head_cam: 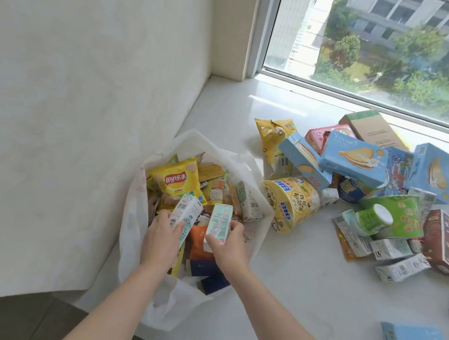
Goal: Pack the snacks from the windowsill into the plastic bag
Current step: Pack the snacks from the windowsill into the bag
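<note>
Both hands hang over the open mouth of the plastic bag (140,233); the left hand (160,236) has its grip wrapped round a small white drink carton (184,215), and the right hand (228,243) grasps a pale green carton (218,221), each carton's long axis pointing away from the wrist and up-screen. The bag's contents lie directly beneath both grips (a yellow crisp packet (174,178) sits just beyond them); the unpacked snacks (355,166) lie on the windowsill (304,273) well to the right of the right grip, so that hand is nearer for the next pick.
</note>
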